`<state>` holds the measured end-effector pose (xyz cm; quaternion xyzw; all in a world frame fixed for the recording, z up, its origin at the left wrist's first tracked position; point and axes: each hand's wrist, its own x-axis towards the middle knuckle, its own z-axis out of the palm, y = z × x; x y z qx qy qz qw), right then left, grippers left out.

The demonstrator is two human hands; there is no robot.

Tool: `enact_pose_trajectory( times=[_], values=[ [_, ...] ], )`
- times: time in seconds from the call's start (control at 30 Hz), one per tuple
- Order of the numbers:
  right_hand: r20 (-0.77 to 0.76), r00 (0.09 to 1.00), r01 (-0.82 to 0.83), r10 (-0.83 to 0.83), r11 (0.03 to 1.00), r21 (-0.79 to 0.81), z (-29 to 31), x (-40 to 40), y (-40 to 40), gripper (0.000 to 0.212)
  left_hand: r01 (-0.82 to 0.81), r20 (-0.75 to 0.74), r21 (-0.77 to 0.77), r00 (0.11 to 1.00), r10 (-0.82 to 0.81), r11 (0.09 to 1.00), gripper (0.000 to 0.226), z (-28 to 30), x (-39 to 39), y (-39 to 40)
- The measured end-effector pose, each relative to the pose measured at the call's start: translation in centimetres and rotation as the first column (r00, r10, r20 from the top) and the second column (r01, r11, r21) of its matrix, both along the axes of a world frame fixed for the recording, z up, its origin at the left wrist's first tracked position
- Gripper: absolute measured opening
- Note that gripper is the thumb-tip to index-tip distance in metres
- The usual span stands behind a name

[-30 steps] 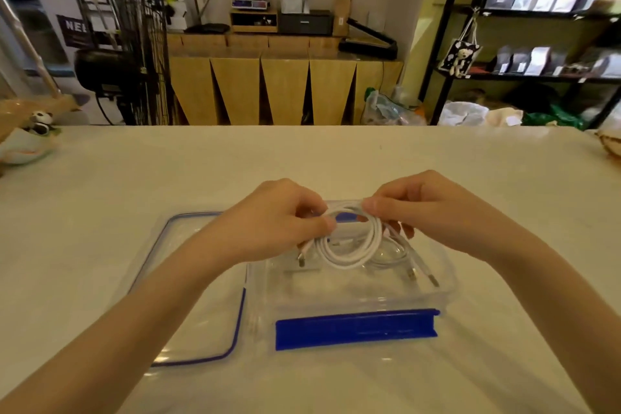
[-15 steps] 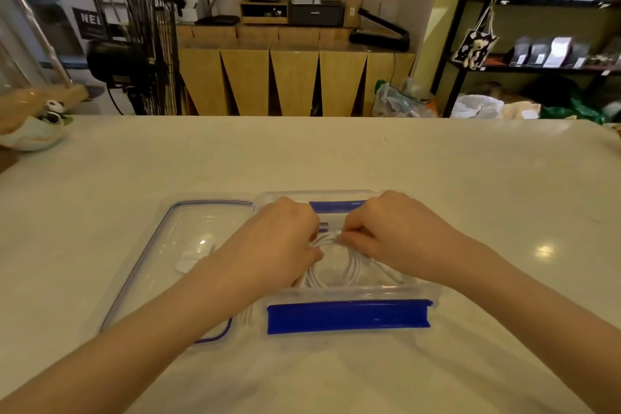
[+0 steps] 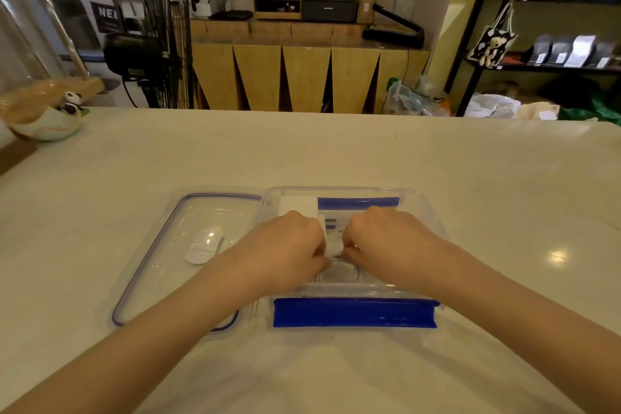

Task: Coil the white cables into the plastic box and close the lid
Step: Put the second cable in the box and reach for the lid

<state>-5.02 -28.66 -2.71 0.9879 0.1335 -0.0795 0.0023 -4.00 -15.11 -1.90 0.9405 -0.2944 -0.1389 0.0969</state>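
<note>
1. Dropped right down since half a second back: both hands now inside the plastic box, coil pushed low toward the floor of it instead of held up over the rim.
2. Left hand curled, knuckles up, fingertips tucked under and apparently pinching the white cables. Right hand same deal, fingers curled in, meeting the left almost fingertip to fingertip at the middle of the box. Exact grip hidden under the knuckles, so calling it a pinch is a best guess.
3. Cables mostly covered. Only a faint loop showing through the near wall, just below where the fingers meet. Can't tell whether the plugs are tucked in or poking up.
4. White block sitting at the far-left corner inside the box, just beyond the left knuckles. Worth keeping the coil off it.
5. Tips for this bit: press the loops flat, hold a beat so the springy cable settles, then let go one hand at a time. Letting go with both at once probably means the coil popping open over the rim.
6. Lid lying flat on the table, touching the box's left side, so closing not yet started. Blue clip on the near edge hanging open, ready for later.
</note>
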Motion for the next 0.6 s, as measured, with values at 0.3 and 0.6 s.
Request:
enact_pose_trajectory(
  times=[0.3, 0.6],
  values=[
    [0.019, 0.984, -0.175, 0.177, 0.945, 0.276, 5.0, 2.7, 1.7, 0.022, -0.092, 0.019, -0.460, 0.993, 0.114, 0.883, 0.015, 2.2, -1.0, 5.3],
    [0.113, 0.908, -0.417, 0.403, 0.841, 0.346, 3.2, 8.2, 7.9, 0.020, -0.468, 0.119, -0.573, 0.765, 0.633, 0.673, 0.019, -2.2, -1.8, 13.8]
  ],
)
